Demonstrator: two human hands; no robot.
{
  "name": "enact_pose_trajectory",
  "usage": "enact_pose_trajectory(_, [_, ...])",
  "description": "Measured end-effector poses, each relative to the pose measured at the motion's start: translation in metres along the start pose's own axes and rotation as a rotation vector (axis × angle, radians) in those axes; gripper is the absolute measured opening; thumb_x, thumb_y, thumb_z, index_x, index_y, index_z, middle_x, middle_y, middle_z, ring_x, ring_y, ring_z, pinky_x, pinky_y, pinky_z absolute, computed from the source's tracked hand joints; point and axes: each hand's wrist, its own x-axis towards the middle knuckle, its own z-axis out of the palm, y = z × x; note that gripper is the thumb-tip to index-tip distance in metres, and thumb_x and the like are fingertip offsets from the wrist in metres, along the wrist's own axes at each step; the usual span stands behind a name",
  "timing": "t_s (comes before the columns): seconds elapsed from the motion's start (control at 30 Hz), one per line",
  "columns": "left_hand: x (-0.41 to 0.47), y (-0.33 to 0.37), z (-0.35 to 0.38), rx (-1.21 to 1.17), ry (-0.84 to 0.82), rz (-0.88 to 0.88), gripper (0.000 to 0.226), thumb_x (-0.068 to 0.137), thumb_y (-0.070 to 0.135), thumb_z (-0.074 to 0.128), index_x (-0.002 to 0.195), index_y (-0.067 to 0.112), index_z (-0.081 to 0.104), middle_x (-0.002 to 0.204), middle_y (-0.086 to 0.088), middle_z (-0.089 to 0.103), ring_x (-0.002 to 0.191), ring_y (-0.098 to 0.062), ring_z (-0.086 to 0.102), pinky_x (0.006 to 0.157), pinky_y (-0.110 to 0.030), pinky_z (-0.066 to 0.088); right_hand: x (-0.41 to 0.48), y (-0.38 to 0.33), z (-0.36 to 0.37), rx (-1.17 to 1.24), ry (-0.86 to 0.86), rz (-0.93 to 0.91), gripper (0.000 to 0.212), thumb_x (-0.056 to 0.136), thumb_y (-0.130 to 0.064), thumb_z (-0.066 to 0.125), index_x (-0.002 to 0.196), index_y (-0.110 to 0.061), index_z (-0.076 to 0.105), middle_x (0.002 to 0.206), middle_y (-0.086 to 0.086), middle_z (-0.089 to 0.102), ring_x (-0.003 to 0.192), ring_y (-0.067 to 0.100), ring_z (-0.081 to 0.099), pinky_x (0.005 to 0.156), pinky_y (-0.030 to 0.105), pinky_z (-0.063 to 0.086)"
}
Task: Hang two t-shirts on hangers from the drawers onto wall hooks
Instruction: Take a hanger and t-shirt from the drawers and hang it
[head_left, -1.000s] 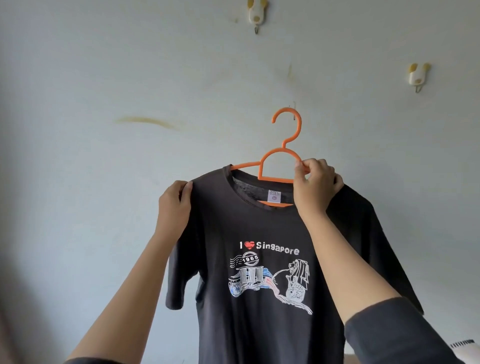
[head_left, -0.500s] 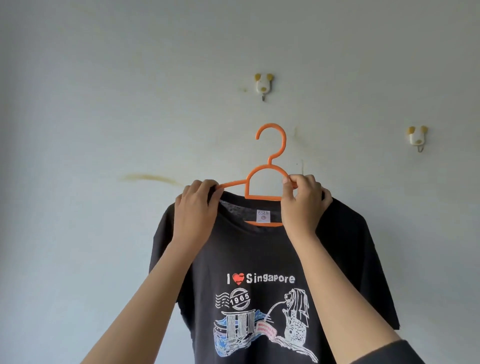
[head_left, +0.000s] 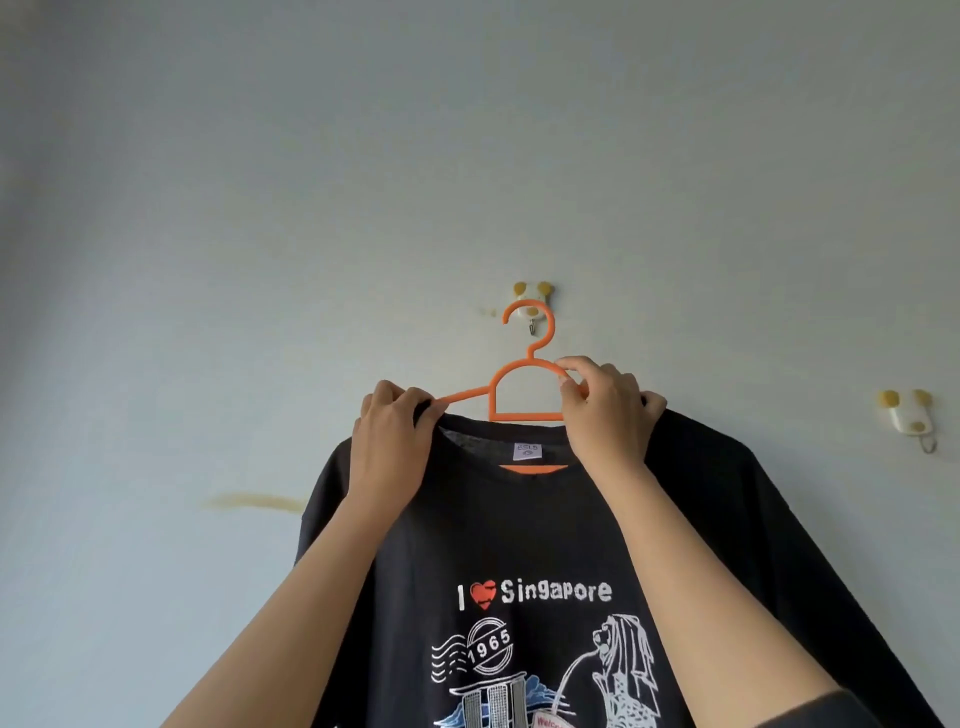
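Observation:
A black t-shirt (head_left: 530, 535) printed "I love Singapore" hangs on an orange plastic hanger (head_left: 498, 395) that I hold up against the wall. My left hand (head_left: 389, 441) grips the shirt's left shoulder over the hanger arm. My right hand (head_left: 605, 415) pinches the hanger's right arm beside the neck loop. The hanger's curved top overlaps a white-and-yellow wall hook (head_left: 531, 306), whose small metal hook shows inside the curve. Whether the hanger rests on it I cannot tell.
A second white-and-yellow wall hook (head_left: 906, 421) sits lower on the right with nothing on it. The pale wall carries a yellowish smear (head_left: 254, 503) to the left of the shirt.
Both hands raised the hanger and shirt up to the upper wall hook. The hanger's top, earlier well below the hook, now overlaps it.

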Motion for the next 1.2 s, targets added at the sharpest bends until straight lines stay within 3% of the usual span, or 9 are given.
enact_pose_trajectory(0.3, [0.019,-0.018,0.055,0.130,0.018,-0.020,0.027,0.095,0.036,0.050,0.105,0.014,0.062,0.103,-0.003,0.057,0.100,-0.024,0.049,0.081,-0.032,0.037,0.020,0.032,0.052,-0.011,-0.111,0.025,0.025,0.097,-0.028,0.042,0.116,-0.028,0.059,0.102,-0.002,0.064,0.101,0.017,0.052,0.089,0.038,0.028])
enact_pose_trajectory(0.4, [0.001,-0.024,0.074,0.076,0.060,-0.063,0.022,0.096,0.029,0.048,0.110,0.014,0.057,0.108,-0.002,0.058,0.102,-0.024,0.050,0.081,-0.032,0.037,0.005,0.049,0.070,0.001,-0.021,-0.040,0.026,0.094,-0.028,0.049,0.115,-0.031,0.064,0.098,-0.001,0.063,0.097,0.020,0.054,0.086,0.039,0.033])
enact_pose_trajectory(0.5, [-0.016,-0.028,0.093,0.019,0.077,-0.048,0.036,0.097,0.029,0.044,0.129,0.013,0.051,0.131,-0.005,0.053,0.123,-0.026,0.045,0.100,-0.035,0.036,-0.010,0.064,0.084,-0.078,0.074,-0.105,0.034,0.092,-0.028,0.050,0.124,-0.028,0.060,0.120,0.007,0.059,0.109,0.030,0.054,0.091,0.047,0.041])
enact_pose_trajectory(0.57, [-0.032,-0.035,0.107,0.093,0.002,0.008,0.057,0.096,0.043,0.029,0.145,0.014,0.033,0.153,-0.006,0.031,0.143,-0.024,0.022,0.117,-0.037,0.015,-0.029,0.075,0.092,-0.180,0.012,-0.150,0.047,0.093,-0.036,0.038,0.138,-0.023,0.046,0.143,0.009,0.045,0.131,0.031,0.041,0.109,0.048,0.027])
enact_pose_trajectory(0.67, [-0.064,-0.057,0.123,0.224,-0.113,0.125,0.065,0.096,0.055,0.015,0.151,0.020,0.010,0.158,-0.005,0.006,0.146,-0.020,-0.003,0.118,-0.035,-0.007,-0.066,0.092,0.100,-0.233,-0.055,-0.185,0.057,0.093,-0.043,0.030,0.144,-0.018,0.036,0.153,0.012,0.030,0.141,0.027,0.023,0.114,0.045,0.013])
enact_pose_trajectory(0.93, [-0.145,-0.091,0.110,0.336,-0.325,0.133,0.065,0.096,0.056,0.019,0.152,0.024,0.010,0.159,-0.008,0.010,0.146,-0.029,0.005,0.116,-0.042,0.003,-0.151,0.118,0.084,-0.304,-0.279,-0.120,0.057,0.094,-0.045,0.027,0.145,-0.021,0.029,0.152,0.006,0.033,0.140,0.028,0.023,0.113,0.050,0.015])
enact_pose_trajectory(1.03, [-0.173,-0.097,0.094,0.353,-0.447,0.076,0.073,0.089,0.049,0.046,0.150,0.020,0.019,0.157,-0.008,0.013,0.145,-0.029,0.013,0.115,-0.042,0.019,-0.186,0.125,0.062,-0.299,-0.449,-0.081,0.059,0.088,-0.037,0.041,0.145,-0.022,0.032,0.153,0.004,0.032,0.140,0.027,0.025,0.109,0.052,0.030])
enact_pose_trajectory(1.1, [-0.190,-0.090,0.075,0.375,-0.585,0.046,0.085,0.082,0.038,0.064,0.150,0.017,0.018,0.157,-0.005,0.003,0.146,-0.029,0.014,0.113,-0.046,0.026,-0.205,0.125,0.041,-0.302,-0.599,-0.054,0.069,0.085,-0.026,0.053,0.148,-0.021,0.026,0.158,0.002,0.017,0.144,0.026,0.019,0.111,0.053,0.030])
enact_pose_trajectory(1.2, [-0.209,-0.065,0.044,0.354,-0.806,-0.075,0.081,0.091,0.037,0.051,0.152,0.019,0.002,0.160,-0.002,-0.007,0.148,-0.022,-0.005,0.117,-0.046,0.010,-0.223,0.122,0.007,-0.223,-0.849,0.087,0.068,0.092,-0.026,0.048,0.150,-0.023,0.014,0.160,-0.001,0.001,0.147,0.018,0.003,0.117,0.047,0.016])
